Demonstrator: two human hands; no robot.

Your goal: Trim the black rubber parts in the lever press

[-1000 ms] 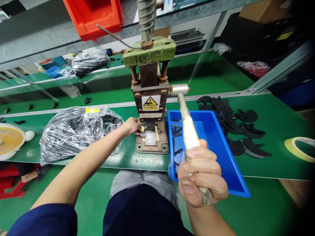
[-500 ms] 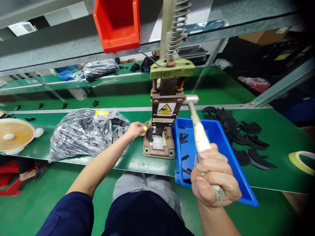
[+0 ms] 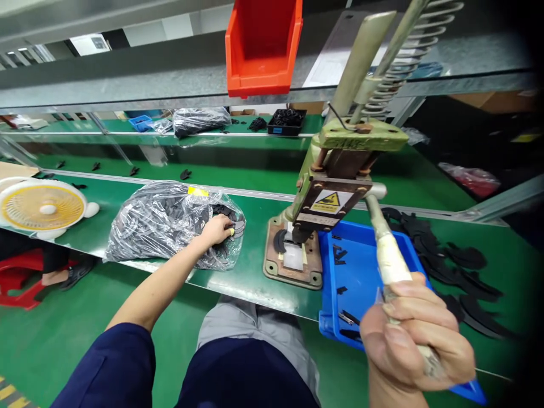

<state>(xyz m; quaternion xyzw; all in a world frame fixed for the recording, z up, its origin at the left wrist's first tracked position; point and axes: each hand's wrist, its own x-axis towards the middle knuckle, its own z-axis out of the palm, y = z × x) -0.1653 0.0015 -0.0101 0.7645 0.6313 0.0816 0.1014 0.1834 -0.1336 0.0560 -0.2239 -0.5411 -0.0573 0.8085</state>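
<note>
Head view. From where I stood, the right grip (image 3: 419, 334) was clenched around the pale, wrapped lever (image 3: 391, 258) of the press (image 3: 327, 184), which slanted down past the front edge of the surface (image 3: 255, 277). The left grip (image 3: 216, 229) was at the open right end of the clear plastic bag (image 3: 148, 221), fingers bent among the dark flat pieces (image 3: 238, 228); a yellow cover showed on one fingertip. Could not tell whether these fingers had closed on a piece.

The bag lay near the surface's front edge, left of the press. The press base stood near the same edge; on its left part lay a curved black piece (image 3: 279, 241), beside a pale plate (image 3: 293, 256). A yellow warning sign (image 3: 331, 201) was fixed to the press front.

Just right of the base, the blue bin (image 3: 361, 272) held small black strips (image 3: 340, 255) and jutted beyond the front edge. More curved black parts (image 3: 425, 238) were spread toward the surface's right end. A fan (image 3: 46, 207) with a yellow ring was near the left end. Above the back edge, a red bin (image 3: 263, 68) sat on the metal shelf (image 3: 148, 88).
</note>
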